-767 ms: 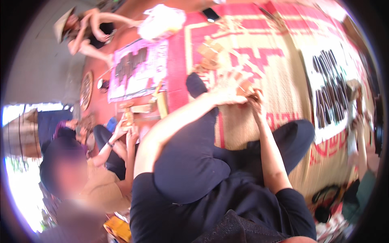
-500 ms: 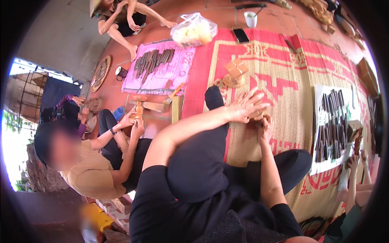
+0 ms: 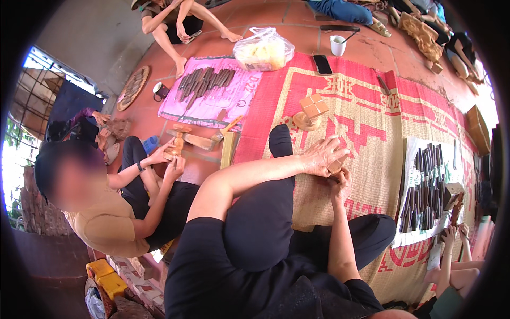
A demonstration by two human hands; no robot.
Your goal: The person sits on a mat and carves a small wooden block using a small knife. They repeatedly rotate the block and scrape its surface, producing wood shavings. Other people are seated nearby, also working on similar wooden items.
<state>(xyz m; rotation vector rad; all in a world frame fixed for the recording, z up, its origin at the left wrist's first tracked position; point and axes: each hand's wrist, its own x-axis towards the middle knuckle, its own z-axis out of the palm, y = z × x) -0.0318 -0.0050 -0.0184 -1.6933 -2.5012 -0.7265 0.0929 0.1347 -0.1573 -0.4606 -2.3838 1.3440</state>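
My left hand [image 3: 322, 157] reaches across my raised knee and lies curled over a small brown wooden piece [image 3: 336, 166]. Much of that piece is hidden by my fingers. Just below it, my right hand [image 3: 341, 185] pinches at the near side of the same piece; whether a small tool is in those fingers I cannot make out. Beyond my left hand, a square brown wooden block [image 3: 314, 106] with pale crossing lines sits against a rounded wooden piece [image 3: 305, 122] on the red and straw-coloured mat [image 3: 366, 159].
Dark carving tools [image 3: 423, 186] lie in rows on a white sheet at right; more tools [image 3: 204, 82] cover a pink sheet. A co-worker at left holds a wooden figure [image 3: 177, 143] near a mallet [image 3: 194, 140]. A phone [image 3: 322, 65], cup [image 3: 338, 45] and plastic bag [image 3: 264, 52] stand farther off.
The view has shifted, so the far surroundings sit lower in it. My left hand's spread fingers have drawn in around the wooden piece; my right hand stays beside it.
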